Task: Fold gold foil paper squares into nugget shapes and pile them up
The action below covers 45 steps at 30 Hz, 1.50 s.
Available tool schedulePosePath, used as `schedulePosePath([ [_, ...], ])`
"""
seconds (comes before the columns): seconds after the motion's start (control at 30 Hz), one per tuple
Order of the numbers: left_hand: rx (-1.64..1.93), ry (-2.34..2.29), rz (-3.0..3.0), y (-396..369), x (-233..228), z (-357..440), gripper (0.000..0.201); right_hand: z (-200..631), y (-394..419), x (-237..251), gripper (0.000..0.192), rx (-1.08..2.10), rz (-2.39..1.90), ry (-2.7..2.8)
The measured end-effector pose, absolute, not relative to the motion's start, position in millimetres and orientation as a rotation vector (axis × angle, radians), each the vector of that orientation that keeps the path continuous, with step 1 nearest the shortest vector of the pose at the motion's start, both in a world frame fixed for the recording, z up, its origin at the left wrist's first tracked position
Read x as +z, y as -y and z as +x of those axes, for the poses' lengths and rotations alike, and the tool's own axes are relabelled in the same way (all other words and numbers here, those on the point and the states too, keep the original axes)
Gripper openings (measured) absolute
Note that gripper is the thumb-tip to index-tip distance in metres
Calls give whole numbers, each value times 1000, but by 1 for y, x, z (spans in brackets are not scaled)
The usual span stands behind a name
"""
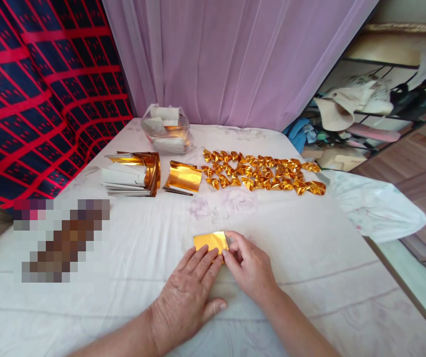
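A small gold foil paper sheet [209,241] lies on the cloth-covered table in front of me. My left hand [190,290] rests flat over its near part, fingers stretched out and thumb apart. At the sheet's right edge, my right hand [252,267] pinches the paper between thumb and fingers. Beyond it stand a short stack of gold foil paper [184,177] and a larger, curled stack [127,173] showing white backs. Rows of folded gold foil pieces [261,171] fill the far right part of the table.
A clear plastic bag [166,129] with paper rolls sits at the far edge. Purple curtain [213,59] hangs behind the table. To the right are a cluttered shelf [369,109] and a white bag [380,203]. A blurred patch [64,243] covers something at left.
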<state>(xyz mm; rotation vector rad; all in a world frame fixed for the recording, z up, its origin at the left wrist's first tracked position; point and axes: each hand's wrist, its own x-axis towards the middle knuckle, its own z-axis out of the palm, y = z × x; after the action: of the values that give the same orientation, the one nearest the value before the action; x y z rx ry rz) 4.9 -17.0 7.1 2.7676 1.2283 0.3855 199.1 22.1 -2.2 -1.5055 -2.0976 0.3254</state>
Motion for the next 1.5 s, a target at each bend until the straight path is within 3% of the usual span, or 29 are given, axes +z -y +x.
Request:
schedulePosePath([
  [0.33,356,-1248,2727,19,7,6,72,197,-22,2,15,223,-1418,2102],
  [1.13,342,-1299,2729,20,3,5,73,196,-22,-2,21,215,-1446,2186],
  [1.5,360,-1297,2720,19,3,6,70,194,-27,6,35,200,-1580,2332],
])
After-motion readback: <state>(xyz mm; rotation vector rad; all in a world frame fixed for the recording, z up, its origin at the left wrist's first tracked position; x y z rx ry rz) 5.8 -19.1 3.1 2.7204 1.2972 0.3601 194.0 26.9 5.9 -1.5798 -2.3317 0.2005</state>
